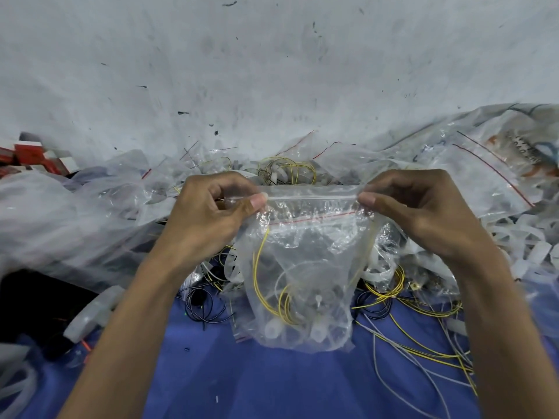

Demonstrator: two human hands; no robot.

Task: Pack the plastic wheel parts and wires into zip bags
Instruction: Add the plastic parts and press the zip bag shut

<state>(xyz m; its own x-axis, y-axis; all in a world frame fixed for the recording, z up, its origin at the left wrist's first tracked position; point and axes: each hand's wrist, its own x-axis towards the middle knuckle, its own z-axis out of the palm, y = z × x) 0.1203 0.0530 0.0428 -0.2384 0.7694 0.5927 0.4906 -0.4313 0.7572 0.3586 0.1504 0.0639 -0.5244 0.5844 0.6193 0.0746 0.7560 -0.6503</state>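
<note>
2 hands held the clear plastic zip bag (305, 255) above the blue desk (242, 376): the left hand (208, 213) pinched 1 end of its zip strip, the right hand (423, 213) the other. Inside lay a thin yellow wire (256, 269) and translucent white plastic wheel parts (317, 326). The wire rose near the seal and could get trapped there, leaving a gap. Crumpled clear bags (69, 219) and loose yellow and grey wires (423, 347) crowded both sides; bare blue showed only nearest the person.
</note>
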